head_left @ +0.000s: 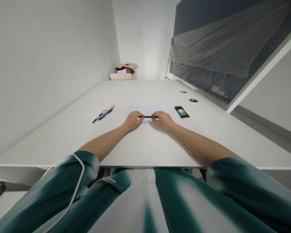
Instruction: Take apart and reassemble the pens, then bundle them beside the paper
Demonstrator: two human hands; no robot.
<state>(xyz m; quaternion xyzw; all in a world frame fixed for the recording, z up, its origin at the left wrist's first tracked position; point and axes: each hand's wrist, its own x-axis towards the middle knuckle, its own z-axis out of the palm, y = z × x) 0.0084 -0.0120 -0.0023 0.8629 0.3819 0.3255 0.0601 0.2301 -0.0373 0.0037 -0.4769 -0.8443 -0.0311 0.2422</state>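
Observation:
A dark pen (149,116) lies level between my two hands, over a sheet of white paper (145,107) on the table. My left hand (134,120) pinches its left end with the fingertips. At the other end, my right hand (163,120) closes its thumb and fingers on the pen. Left of the paper is a small group of pens (103,114) in black, blue and pink. To the right sits a neat row of markers or pens (181,112) with green, yellow, white and black parts.
The white table (140,145) meets a wall on the left. Two round metal grommets (193,100) are set in its right side. A pale box with folded items (122,76) stands at the far end. A large dark panel under plastic (215,48) leans on the right. A white cable (77,184) crosses my left sleeve.

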